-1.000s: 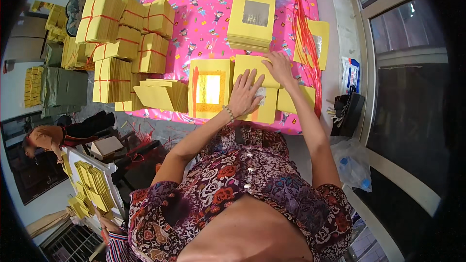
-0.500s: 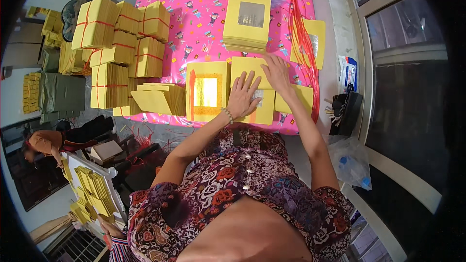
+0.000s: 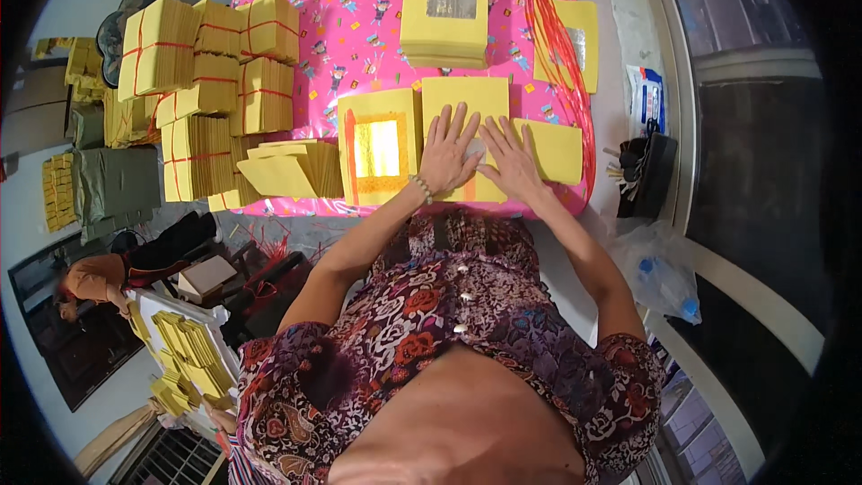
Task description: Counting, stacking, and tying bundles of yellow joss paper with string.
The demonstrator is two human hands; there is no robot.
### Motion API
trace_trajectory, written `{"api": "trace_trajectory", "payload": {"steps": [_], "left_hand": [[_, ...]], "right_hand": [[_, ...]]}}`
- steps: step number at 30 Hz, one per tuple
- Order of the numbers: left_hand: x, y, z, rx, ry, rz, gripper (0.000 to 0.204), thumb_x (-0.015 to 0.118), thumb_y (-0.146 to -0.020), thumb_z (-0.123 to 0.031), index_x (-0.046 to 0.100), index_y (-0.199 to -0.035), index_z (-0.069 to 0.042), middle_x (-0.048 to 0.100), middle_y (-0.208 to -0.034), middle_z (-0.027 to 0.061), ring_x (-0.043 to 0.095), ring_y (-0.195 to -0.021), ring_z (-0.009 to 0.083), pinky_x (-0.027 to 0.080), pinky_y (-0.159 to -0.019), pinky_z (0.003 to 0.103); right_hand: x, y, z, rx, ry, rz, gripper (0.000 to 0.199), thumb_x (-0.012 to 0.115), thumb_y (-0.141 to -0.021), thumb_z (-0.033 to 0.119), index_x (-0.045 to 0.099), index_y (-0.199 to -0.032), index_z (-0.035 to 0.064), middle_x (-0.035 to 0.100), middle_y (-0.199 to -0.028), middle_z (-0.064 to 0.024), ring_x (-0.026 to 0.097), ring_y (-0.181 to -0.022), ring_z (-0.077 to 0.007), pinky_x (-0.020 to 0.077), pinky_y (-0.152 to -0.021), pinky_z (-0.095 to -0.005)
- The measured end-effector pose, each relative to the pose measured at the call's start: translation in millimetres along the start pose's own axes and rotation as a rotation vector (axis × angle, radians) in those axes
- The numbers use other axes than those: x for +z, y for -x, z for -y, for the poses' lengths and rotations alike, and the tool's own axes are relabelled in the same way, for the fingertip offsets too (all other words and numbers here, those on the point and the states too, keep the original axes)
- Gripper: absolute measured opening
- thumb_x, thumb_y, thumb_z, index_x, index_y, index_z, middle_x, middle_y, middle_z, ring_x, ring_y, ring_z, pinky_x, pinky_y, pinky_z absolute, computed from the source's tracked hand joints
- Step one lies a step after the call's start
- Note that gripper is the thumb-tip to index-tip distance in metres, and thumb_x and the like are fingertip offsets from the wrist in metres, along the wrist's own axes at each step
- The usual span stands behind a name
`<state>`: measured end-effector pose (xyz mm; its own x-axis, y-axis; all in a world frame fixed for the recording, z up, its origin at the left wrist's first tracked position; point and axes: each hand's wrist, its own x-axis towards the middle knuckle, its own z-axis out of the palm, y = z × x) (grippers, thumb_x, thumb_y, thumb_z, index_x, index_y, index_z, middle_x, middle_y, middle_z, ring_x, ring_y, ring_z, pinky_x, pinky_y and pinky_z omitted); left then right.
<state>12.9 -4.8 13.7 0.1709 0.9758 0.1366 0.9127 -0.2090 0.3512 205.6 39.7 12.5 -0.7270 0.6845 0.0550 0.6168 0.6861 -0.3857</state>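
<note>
My left hand (image 3: 446, 157), a beaded bracelet at its wrist, lies flat on a yellow sheet of joss paper (image 3: 467, 92) near the table's front edge. Close beside it, my right hand (image 3: 514, 163) rests flat on the same sheet, fingers stretched out. Part of a silver foil patch (image 3: 474, 151) shows between the hands. To the left is a yellow sheet with a gold foil square (image 3: 379, 148) and orange-red borders. A plain yellow folded paper (image 3: 558, 153) lies to the right. Behind stands a thick stack of silver-patched joss paper (image 3: 444, 36).
Red-tied yellow bundles (image 3: 162, 49) are piled on the left, with loose folded papers (image 3: 287, 171) before them. Long red strings (image 3: 549, 22) hang down the right, over another silver-patched sheet (image 3: 584, 22). At lower left, other people sit by a white board (image 3: 220, 328) holding yellow papers.
My right hand has come down from the sheet's far edge to beside my left hand, which stays flat on the paper. The whole view has shifted slightly.
</note>
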Motion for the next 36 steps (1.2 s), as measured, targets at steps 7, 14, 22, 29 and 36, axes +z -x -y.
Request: {"api": "trace_trajectory", "payload": {"steps": [7,14,22,29,36], "left_hand": [[-21.1,13.4,26.1,0.114,-0.040,0.079,0.073,0.052,-0.091,-0.055,0.032,-0.153,-0.020,0.023,-0.158,0.0187,0.018,-0.146,0.0421,0.019,-0.117,0.053],[-19.3,15.8,37.3,0.119,0.053,0.067,0.070,0.050,-0.093,-0.055,0.035,-0.152,-0.020,0.023,-0.159,0.0177,0.018,-0.146,0.0415,0.019,-0.117,0.055],[-24.1,11.5,44.3,0.076,0.029,0.073,0.067,0.056,-0.093,-0.045,0.036,-0.150,-0.016,0.029,-0.155,0.0166,0.023,-0.144,0.0401,0.021,-0.115,0.054],[-19.9,-5.3,39.2,0.069,0.050,-0.081,0.062,0.066,-0.084,-0.021,0.045,-0.142,-0.013,0.046,-0.139,0.0144,0.040,-0.129,0.0379,0.032,-0.106,0.051],[-20.1,-9.5,46.7,0.058,-0.009,-0.114,0.056,0.064,-0.085,-0.016,0.049,-0.139,-0.012,0.051,-0.136,0.0134,0.042,-0.127,0.0368,0.033,-0.104,0.049]], "right_hand": [[2.1,0.7,-2.4,-0.041,-0.027,-0.035,0.079,0.056,-0.089,0.056,0.032,-0.152,0.0152,0.022,-0.160,-0.0103,0.015,-0.149,-0.0328,0.0120,-0.116,-0.0627],[-4.5,-1.4,4.8,-0.034,0.039,0.011,0.074,0.057,-0.089,0.054,0.033,-0.152,0.0234,0.021,-0.160,-0.0109,0.014,-0.149,-0.0336,0.0109,-0.115,-0.0639],[-5.4,2.9,51.4,0.293,-0.385,-0.371,0.050,0.065,-0.088,0.019,0.048,-0.132,0.0014,0.054,-0.126,-0.0165,0.057,-0.110,-0.0310,0.0454,-0.096,-0.0433],[38.2,-33.0,50.3,0.881,-1.732,-0.252,0.042,0.066,-0.092,0.028,0.053,-0.118,-0.0028,0.065,-0.110,-0.0143,0.067,-0.100,-0.0217,0.0551,-0.080,-0.0331],[33.5,-70.5,56.3,0.997,-1.715,-0.325,0.047,0.063,-0.094,0.035,0.051,-0.123,0.0003,0.063,-0.117,-0.0192,0.069,-0.098,-0.0275,0.0575,-0.075,-0.0338]]}}
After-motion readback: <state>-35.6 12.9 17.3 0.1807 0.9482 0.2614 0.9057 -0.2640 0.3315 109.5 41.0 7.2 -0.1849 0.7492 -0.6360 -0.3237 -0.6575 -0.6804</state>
